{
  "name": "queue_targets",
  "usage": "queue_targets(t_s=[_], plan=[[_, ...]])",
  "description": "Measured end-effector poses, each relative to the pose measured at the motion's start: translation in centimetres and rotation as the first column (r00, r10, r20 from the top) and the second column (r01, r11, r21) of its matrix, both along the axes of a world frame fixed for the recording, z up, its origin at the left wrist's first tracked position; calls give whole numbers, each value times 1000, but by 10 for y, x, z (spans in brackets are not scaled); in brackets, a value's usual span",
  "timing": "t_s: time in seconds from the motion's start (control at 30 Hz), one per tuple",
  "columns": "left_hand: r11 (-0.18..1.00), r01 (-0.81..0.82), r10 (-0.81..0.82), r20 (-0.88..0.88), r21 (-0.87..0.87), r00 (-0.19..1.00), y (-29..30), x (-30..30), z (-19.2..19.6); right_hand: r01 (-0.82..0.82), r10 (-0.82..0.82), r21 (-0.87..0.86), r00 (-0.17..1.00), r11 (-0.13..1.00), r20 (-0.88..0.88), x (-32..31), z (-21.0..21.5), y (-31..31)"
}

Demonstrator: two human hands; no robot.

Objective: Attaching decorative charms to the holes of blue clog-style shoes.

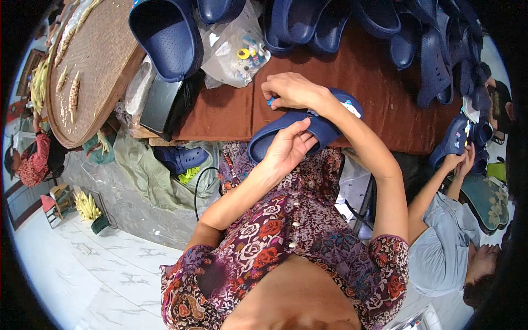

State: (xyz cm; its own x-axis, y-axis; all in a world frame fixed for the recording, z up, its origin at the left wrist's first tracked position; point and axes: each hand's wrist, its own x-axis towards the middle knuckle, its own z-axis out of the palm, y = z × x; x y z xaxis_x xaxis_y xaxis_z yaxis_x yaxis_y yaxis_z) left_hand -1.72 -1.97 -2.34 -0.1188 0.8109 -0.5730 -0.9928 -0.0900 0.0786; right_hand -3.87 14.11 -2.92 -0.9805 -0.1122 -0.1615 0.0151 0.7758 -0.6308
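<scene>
A navy blue clog (268, 142) lies across the front edge of the brown-covered table, its toe pointing right. My left hand (287, 144) grips it, thumb on top and fingers inside the opening. A white charm (350, 108) sits on its toe. Just beyond the clog, my right hand (293, 91) has its fingers curled in a pinch on a small blue charm (271, 102); the fingers partly hide it. My right forearm crosses over the clog's toe and covers part of it. Further back lies a clear plastic bag (234, 60) with several colourful charms.
Several navy clogs (300, 22) line the table's far side, and one (168, 47) stands behind a black box (165, 113). On the left is a round woven tray (93, 66) with corn cobs. At right, another person's hands (461, 159) hold a decorated clog (452, 140).
</scene>
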Motion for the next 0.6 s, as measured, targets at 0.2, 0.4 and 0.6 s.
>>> queue_targets(t_s=[0.2,0.4,0.6], plan=[[998,48,-49,-34,-31,998,-3,3,2,81,-73,-85,992,993,99,11,12,9],[993,105,-111,-115,-58,987,-3,9,-1,258,-295,-205,938,944,-183,56,48,23],[991,100,-112,-158,-85,981,-1,10,15,350,-377,-175,913,920,-158,110,94,8]])
